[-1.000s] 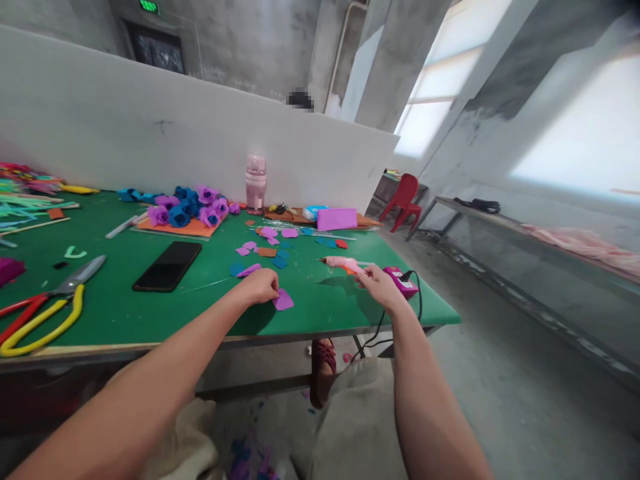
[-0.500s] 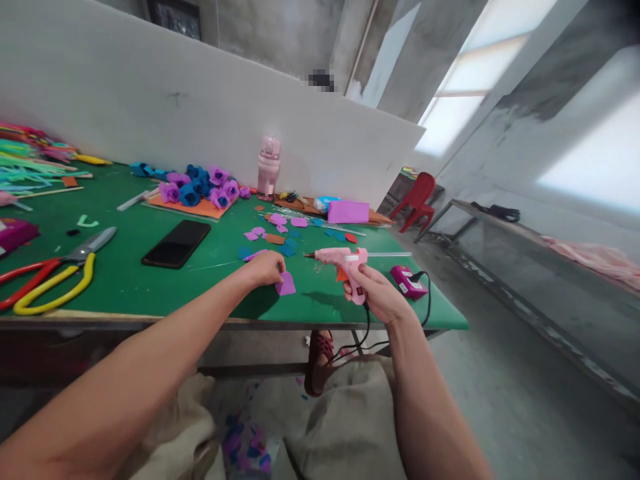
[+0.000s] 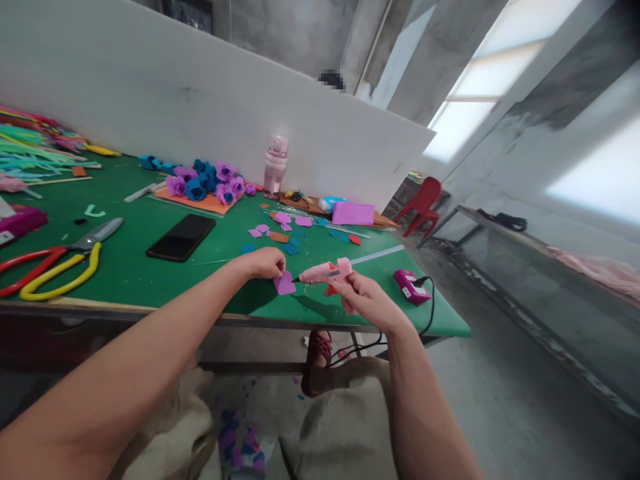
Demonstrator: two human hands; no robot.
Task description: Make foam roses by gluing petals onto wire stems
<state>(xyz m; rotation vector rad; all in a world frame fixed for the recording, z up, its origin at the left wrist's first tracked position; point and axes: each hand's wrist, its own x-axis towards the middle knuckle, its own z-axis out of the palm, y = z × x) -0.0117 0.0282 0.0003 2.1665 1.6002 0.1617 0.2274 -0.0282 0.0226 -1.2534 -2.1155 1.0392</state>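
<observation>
Between the fingertips of my left hand (image 3: 271, 263) is a purple paper petal (image 3: 285, 285), held just over the green tabletop (image 3: 200, 283). My right hand (image 3: 364, 296) is wrapped round the handle of a pink glue gun (image 3: 326, 272). The gun's nozzle points left and is at the petal's right edge; whether it touches, I cannot tell. A clear glue stick (image 3: 379, 254) sticks out of the back of the gun. Loose purple, blue and brown paper pieces (image 3: 278, 237) lie beyond my left hand.
Left of my arm are a black phone (image 3: 181, 237) and scissors with red and yellow handles (image 3: 90, 257). Purple and blue paper flowers (image 3: 205, 181) sit at the back near a pink bottle (image 3: 275, 167). A magenta power box (image 3: 412, 287) with a black cord stands at the right.
My right hand has tilted the glue gun and brought its nozzle left and down to the petal. My left hand keeps its pinch on the petal, almost in place.
</observation>
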